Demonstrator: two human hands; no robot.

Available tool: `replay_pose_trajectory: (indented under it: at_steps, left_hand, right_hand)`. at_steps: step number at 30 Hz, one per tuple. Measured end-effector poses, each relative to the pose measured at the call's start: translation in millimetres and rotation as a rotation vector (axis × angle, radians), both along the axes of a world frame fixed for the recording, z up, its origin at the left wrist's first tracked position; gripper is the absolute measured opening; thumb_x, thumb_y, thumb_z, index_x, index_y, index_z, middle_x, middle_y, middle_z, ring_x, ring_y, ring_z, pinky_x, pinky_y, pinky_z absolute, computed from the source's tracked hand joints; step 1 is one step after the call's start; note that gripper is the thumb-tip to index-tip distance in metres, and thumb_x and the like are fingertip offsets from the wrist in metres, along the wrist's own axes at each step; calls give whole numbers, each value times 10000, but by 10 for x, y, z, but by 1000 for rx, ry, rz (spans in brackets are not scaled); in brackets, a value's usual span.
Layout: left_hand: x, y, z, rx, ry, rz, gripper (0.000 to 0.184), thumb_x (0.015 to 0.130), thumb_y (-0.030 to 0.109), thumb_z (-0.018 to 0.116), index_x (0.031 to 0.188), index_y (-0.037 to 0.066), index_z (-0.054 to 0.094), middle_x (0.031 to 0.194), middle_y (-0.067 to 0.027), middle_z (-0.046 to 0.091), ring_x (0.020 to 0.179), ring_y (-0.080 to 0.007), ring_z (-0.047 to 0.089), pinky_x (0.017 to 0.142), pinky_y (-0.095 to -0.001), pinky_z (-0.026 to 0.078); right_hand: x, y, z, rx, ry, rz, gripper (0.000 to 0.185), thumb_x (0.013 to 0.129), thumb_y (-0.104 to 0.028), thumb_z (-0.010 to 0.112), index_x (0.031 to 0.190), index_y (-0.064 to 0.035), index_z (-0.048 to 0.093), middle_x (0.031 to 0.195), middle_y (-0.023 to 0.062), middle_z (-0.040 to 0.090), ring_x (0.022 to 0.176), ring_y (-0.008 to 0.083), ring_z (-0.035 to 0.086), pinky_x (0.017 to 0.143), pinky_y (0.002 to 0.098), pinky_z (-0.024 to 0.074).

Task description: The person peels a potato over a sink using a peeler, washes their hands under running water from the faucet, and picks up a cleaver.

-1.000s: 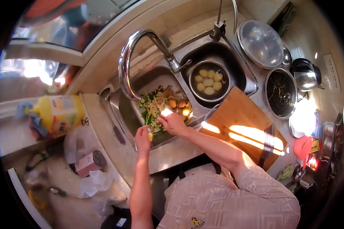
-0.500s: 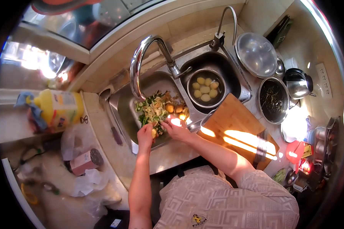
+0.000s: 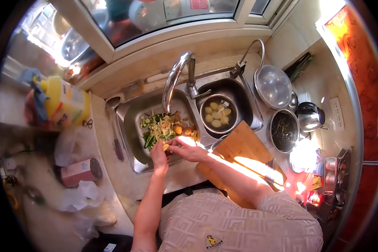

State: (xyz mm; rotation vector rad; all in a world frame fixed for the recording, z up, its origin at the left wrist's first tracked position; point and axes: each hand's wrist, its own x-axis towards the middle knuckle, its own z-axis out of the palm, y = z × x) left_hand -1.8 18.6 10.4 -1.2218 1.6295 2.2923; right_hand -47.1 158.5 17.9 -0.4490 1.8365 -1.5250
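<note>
My left hand [image 3: 158, 156] is closed around a small yellowish potato [image 3: 166, 147] at the front edge of the left sink basin [image 3: 132, 143]. Close beside it is my right hand [image 3: 186, 150], its fingers curled in against the potato; whatever they grip is too small to make out. Beneath and beyond both hands lies a heap of peelings and green leaf scraps [image 3: 158, 128] in the basin. Several unpeeled potatoes [image 3: 178, 129] rest at the heap's right side. Peeled potatoes [image 3: 216, 114] sit in water in a metal pot [image 3: 236, 117] in the right basin.
A chrome faucet [image 3: 172, 80] arches over the left basin. The wooden cutting board [image 3: 235, 147] lies right of my hands, with a bowl of dark strands [image 3: 284, 130] beyond. A ladle [image 3: 116, 138] lies along the sink's left side, near a yellow jug [image 3: 69, 101].
The view has shifted, showing more window and a red panel at right. My hands have drawn closer together, and the right fingers have come in against the potato.
</note>
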Motion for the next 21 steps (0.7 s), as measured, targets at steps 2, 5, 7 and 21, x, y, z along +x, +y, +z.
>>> replay_pose_trajectory:
  at_steps: [2,5,7,21]
  left_hand:
    - [36,-64,27,306,8,41,306,927,325,417,750,93,508,569,-17,481,358,-76,328,316,-212,208]
    - [82,-121,77,375,40,33,323,929,336,407,757,80,505,578,-29,489,362,-75,322,320,-207,189]
    - [69,-170,64,239,29,59,371,944,346,374,789,48,532,640,-41,529,439,-90,391,369,-232,272]
    - [88,-267,161,186,33,163,528,901,579,355,822,74,487,560,21,430,421,-71,373,371,-213,291]
  right_hand:
    - [-31,-39,25,-195,-297,-73,278,887,-272,556,1039,-38,557,907,57,618,889,126,574,749,276,477]
    - [28,-91,-60,-322,-497,-294,257,905,-284,536,994,-44,555,927,34,597,877,123,569,751,289,504]
    - [91,-172,-91,-368,-596,-346,267,913,-312,524,990,-58,556,1016,20,573,890,127,566,776,305,507]
    - [101,-319,219,-195,-469,-347,225,896,-268,565,944,-49,560,921,9,584,800,96,554,710,252,493]
